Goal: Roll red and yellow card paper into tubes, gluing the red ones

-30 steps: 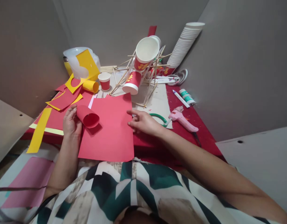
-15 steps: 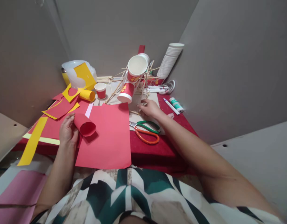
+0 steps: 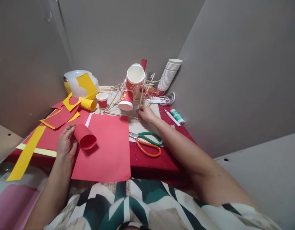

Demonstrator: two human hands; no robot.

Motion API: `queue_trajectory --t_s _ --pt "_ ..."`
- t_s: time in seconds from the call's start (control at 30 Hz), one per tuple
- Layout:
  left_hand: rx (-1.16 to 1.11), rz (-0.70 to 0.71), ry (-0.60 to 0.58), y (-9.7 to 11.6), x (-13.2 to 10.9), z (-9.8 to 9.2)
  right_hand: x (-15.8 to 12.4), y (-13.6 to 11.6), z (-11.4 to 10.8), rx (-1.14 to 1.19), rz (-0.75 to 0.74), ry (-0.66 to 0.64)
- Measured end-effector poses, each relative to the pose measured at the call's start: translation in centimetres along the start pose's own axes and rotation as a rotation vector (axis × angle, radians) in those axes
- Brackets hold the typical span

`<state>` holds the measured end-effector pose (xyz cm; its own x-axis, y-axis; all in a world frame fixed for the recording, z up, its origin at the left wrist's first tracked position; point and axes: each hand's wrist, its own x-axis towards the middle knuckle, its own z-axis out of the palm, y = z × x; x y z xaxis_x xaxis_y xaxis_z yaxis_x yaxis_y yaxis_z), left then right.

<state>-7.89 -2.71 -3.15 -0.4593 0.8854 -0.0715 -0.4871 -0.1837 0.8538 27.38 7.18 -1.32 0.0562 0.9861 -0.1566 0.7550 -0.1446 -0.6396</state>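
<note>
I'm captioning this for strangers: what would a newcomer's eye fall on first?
Probably the red-and-white paper cups slanting among thin wooden sticks at the back centre, then the tall leaning stack of nested paper cups to their right. Nearer, the left hand holds a red paper tube over a red sheet, with scissors lying to its right.

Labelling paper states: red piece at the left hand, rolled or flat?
Rolled. The red paper piece at the left hand curves into a tube, with a rounded opening at its near end.
</note>
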Motion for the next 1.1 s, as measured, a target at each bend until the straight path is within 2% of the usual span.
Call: queue_trajectory --t_s 0.2,0.5,0.83,1.1 --pt "-0.001 -0.024 0.010 0.2 -0.1 0.0 1.4 -0.1 -0.5 -0.047 -0.019 0.020" --pt "0.004 -0.011 0.009 -0.1 -0.1 0.1 1.3 0.6 -0.6 -0.129 -0.084 0.079" --pt "-0.010 -0.018 0.006 0.1 -0.1 0.3 2.2 0.2 -0.5 -0.232 -0.124 0.154" --pt "-0.038 0.017 0.030 -0.1 0.0 0.5 1.0 0.4 -0.9 -0.291 -0.141 0.187"
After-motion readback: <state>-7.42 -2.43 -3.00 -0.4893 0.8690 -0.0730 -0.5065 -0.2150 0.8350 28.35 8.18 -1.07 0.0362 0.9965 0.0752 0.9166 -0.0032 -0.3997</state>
